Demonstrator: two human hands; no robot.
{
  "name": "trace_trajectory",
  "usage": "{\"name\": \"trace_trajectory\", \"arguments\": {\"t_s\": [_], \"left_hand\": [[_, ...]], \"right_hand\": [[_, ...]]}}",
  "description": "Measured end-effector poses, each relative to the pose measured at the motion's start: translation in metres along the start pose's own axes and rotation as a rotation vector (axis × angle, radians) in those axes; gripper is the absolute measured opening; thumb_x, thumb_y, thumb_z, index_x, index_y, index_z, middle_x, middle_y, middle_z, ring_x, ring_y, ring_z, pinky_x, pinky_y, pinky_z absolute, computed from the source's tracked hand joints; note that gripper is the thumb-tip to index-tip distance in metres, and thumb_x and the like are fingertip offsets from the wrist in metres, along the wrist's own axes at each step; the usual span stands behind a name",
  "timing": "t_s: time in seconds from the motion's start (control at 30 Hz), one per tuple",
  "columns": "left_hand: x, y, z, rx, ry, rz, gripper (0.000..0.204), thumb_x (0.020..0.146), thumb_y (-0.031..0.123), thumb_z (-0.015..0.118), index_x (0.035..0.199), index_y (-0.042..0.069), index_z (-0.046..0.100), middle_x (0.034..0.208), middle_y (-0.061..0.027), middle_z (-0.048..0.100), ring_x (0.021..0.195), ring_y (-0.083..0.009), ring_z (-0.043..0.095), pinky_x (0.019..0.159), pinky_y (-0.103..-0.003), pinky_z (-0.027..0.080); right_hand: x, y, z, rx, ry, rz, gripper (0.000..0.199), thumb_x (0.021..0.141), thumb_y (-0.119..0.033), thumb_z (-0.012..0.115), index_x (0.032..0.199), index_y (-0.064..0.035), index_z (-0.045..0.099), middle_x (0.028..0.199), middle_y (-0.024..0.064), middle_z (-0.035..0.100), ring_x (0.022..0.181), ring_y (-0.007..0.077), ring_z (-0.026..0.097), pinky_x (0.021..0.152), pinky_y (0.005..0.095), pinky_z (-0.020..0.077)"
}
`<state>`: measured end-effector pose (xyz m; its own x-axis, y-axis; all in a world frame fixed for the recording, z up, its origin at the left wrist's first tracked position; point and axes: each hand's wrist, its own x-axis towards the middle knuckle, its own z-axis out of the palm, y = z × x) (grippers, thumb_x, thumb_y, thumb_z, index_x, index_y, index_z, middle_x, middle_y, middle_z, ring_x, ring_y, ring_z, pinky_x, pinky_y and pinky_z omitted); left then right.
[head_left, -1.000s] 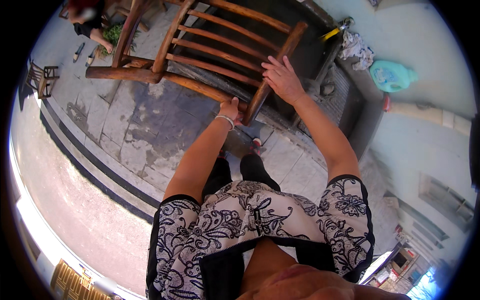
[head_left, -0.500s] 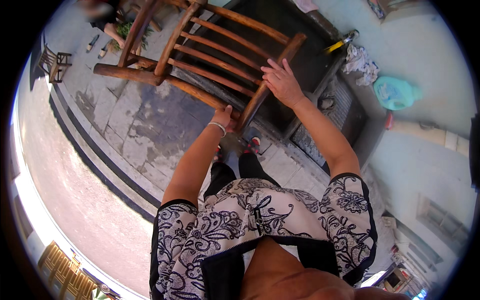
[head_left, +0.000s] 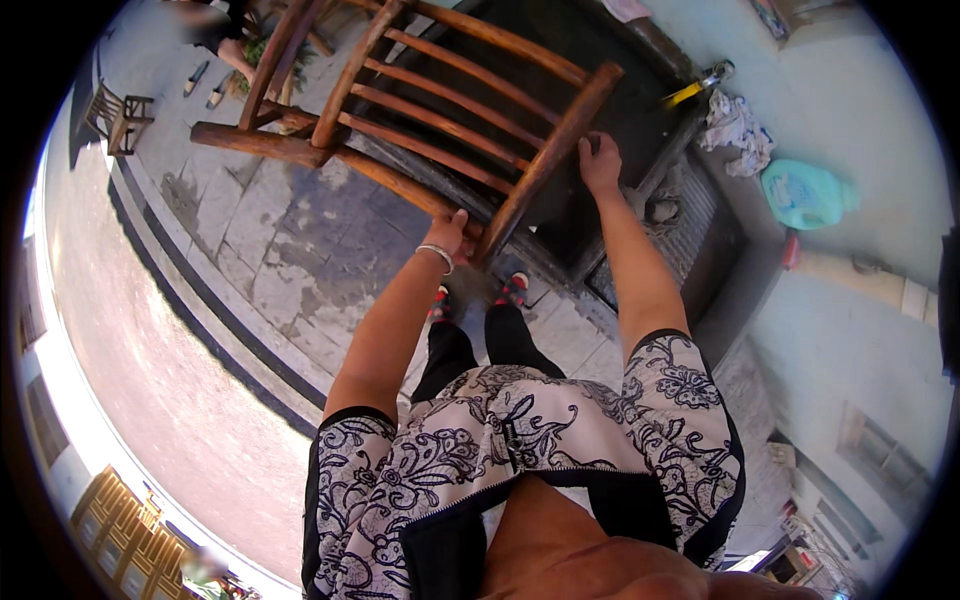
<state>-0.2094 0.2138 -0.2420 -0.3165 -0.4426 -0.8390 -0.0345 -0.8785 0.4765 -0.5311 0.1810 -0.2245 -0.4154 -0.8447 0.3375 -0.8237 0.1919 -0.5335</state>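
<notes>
A brown wooden chair [head_left: 440, 120] with a slatted back lies tilted across the edge of a dark, square stone basin [head_left: 655, 150]. My left hand [head_left: 452, 235], with a bracelet at the wrist, is closed round the chair's lower side rail, close to the corner with the end rail. Over the basin, just right of the end rail, my right hand [head_left: 603, 165] is off the chair. Its fingers are bent and apart from the thumb; their tips are partly hidden. I see nothing held in it.
A ribbed washing slab [head_left: 690, 235] with a greyish bundle [head_left: 662, 207] adjoins the basin. By the wall are a yellow-and-black handled tool [head_left: 698, 86], crumpled cloth [head_left: 738, 135] and a turquoise jug [head_left: 805, 195]. A small chair [head_left: 120, 118] and a person [head_left: 225, 40] are at the far left.
My right hand has left the chair's end rail and moved slightly right and down over the basin, its fingers now bent. My left hand keeps its hold on the chair.
</notes>
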Motion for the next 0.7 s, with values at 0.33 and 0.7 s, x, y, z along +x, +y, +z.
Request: {"name": "trace_trajectory", "arguments": {"t_s": [0.33,0.7], "left_hand": [[0.016,-0.013,0.0,0.076,0.032,0.038,0.038,0.098,0.039,0.044,0.111,0.004,0.051,0.089,-0.0118,0.063,0.067,-0.0259,0.062,0.055,-0.045,0.052],[0.013,-0.007,0.003,0.037,-0.024,0.034,0.036,0.099,0.037,0.043,0.109,0.002,0.049,0.091,-0.0141,0.061,0.067,-0.0287,0.063,0.05,-0.045,0.052]], "right_hand": [[0.051,-0.029,-0.063,0.361,0.326,0.083,0.021,0.085,-0.013,0.067,0.103,-0.0027,0.063,0.09,0.0148,0.068,0.08,0.0274,0.067,0.075,0.0351,0.052],[0.04,-0.131,-0.05,-0.161,-0.042,-0.566,0.013,0.08,-0.023,0.069,0.085,-0.0124,0.063,0.104,0.0018,0.066,0.12,0.0254,0.052,0.106,0.0579,0.0292]]}}
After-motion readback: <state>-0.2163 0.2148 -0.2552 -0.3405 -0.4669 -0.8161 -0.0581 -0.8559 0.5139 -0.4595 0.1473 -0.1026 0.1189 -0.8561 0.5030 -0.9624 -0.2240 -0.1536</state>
